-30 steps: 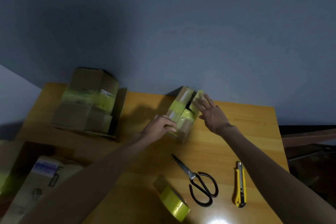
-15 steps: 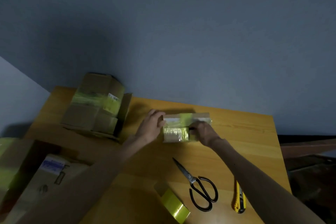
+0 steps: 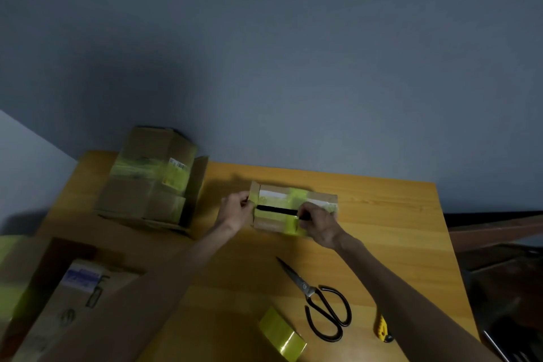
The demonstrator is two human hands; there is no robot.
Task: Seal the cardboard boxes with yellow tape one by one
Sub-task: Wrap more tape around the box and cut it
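A small cardboard box (image 3: pixel 274 223) lies on the wooden table (image 3: pixel 390 229), its long side toward me. A yellow tape band crosses its middle, and a dark gap runs between its two top flaps. My left hand (image 3: pixel 236 209) pinches the box's left end flap. My right hand (image 3: pixel 318 222) has its fingers curled over the right part of the box, at the gap beside the tape band. The yellow tape roll (image 3: pixel 282 335) lies near the table's front edge, apart from both hands.
Black-handled scissors (image 3: pixel 320 300) and a yellow utility knife (image 3: pixel 383 330) lie at the front right. A taller taped cardboard box (image 3: pixel 150 182) stands at the back left. More cardboard boxes (image 3: pixel 67 300) sit at the lower left, off the table's edge.
The small box was turned from standing tilted to lying flat lengthwise. Both hands shifted onto it: the left to its end flap, the right onto its top. The top gap now shows.
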